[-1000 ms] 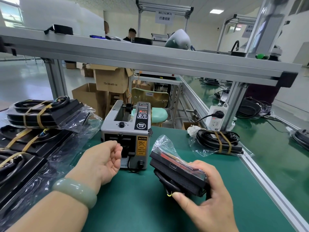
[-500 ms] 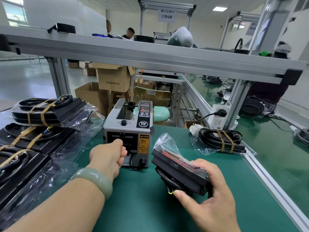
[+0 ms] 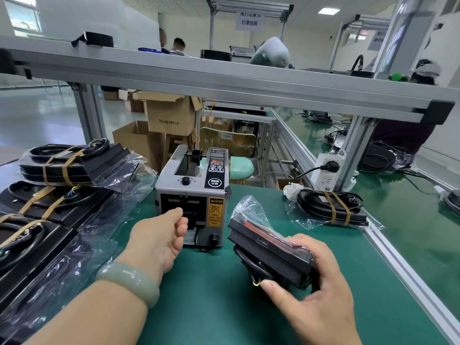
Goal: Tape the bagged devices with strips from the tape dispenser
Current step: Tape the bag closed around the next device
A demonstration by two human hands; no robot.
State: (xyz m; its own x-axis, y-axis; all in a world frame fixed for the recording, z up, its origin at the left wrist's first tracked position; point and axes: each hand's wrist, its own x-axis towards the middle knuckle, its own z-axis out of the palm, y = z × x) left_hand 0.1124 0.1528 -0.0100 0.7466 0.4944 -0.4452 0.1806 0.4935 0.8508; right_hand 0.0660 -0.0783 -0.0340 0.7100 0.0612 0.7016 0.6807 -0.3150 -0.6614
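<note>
left hand (image 3: 159, 240): at the front outlet of the tape dispenser (image 3: 191, 195), fingers curled in, thumb and forefinger right at the slot. Can't tell whether I have a strip pinched; no tape visible.
right hand (image 3: 316, 295): wrapped around the bagged device (image 3: 268, 252), holding it tilted just above the green mat (image 3: 211, 307), just right of the dispenser.
bag mouth (image 3: 249, 207): loose plastic sticks up at the far end, no strip on it that I can see. I read this unit as not taped.
pile of bagged devices (image 3: 62, 202): on my left, near the dispenser, several stacked. Tan bands go round the cables inside; bag ends look loose. Can't tell taped from waiting.
lone bagged device (image 3: 331, 207): lies flat on the mat further right, well apart from my hands. Same tan bands; seal state unclear.
progress: my guess is mid-batch, one unit in hand at the strip-fetch step.
left to do: get a strip, close this bag, set it aside, then work through whatever in the pile is untaped.
</note>
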